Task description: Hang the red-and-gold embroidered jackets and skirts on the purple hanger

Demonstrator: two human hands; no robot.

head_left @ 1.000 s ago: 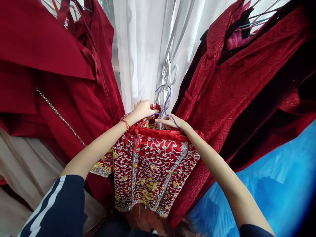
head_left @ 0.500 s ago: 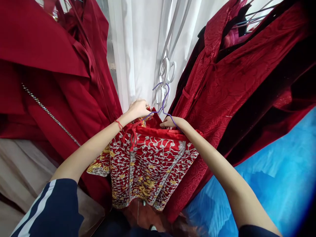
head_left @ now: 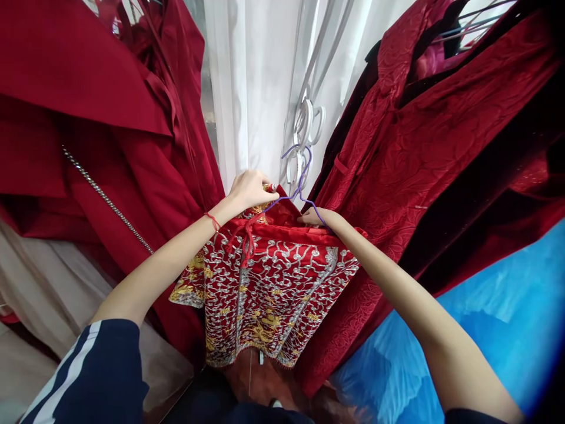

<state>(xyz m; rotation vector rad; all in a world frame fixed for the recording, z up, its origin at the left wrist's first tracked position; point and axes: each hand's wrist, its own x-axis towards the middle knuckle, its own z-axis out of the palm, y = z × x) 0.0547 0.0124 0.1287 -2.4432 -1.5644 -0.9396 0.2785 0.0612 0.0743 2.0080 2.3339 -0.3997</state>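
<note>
In the head view, your left hand is closed on the far top edge of the embroidered garment. The garment hangs mid-scene between red robes, so its weight drapes toward you. Your right hand rests at the purple hanger wire, steadying that side. Its fingers are tucked under cloth, so you cannot tell its grip.
</note>
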